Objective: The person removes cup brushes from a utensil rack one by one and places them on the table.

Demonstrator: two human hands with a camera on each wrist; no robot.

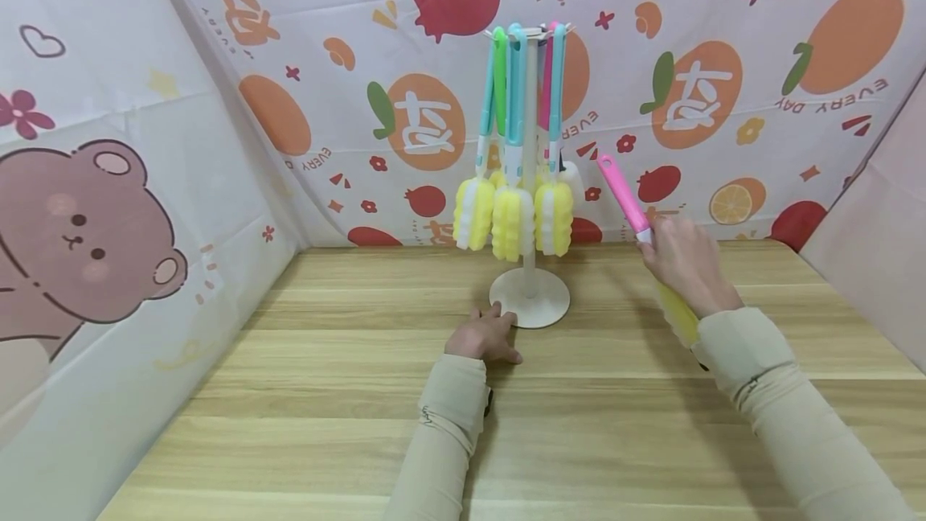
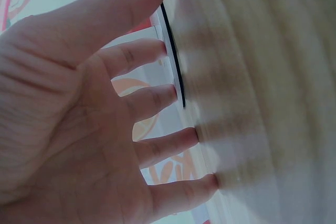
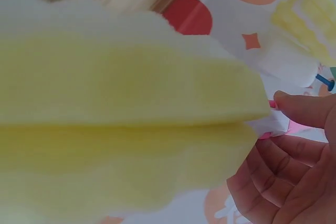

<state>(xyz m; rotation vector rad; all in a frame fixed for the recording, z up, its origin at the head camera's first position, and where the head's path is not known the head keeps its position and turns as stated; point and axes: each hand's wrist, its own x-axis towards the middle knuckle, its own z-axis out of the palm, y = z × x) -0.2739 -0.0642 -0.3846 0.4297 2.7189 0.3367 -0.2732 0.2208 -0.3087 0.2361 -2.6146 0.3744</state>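
Note:
A pink-handled sponge bottle brush (image 1: pixel 620 193) is pinched near its neck by my right hand (image 1: pixel 687 262). Its handle points up and left, and the yellow sponge head (image 3: pixel 126 87) hangs back below the wrist. The right wrist view shows thumb and fingers on the neck just past the sponge. My left hand (image 1: pixel 483 336) rests with spread fingers at the front left of the white rack's round base (image 1: pixel 538 300). In the left wrist view, two fingertips (image 2: pixel 169 93) touch the base rim; others reach the tabletop. Several sponge brushes (image 1: pixel 514 219) hang from the rack.
Wood-grain table (image 1: pixel 347 400) under the hands. A fruit-print cloth (image 1: pixel 325 127) stands behind the rack. At left rises a white cloth with a bear (image 1: pixel 94 239), and a pale side panel (image 1: pixel 878 256) is at right. A white sponge head (image 1: pixel 573 181) hangs behind the yellow ones.

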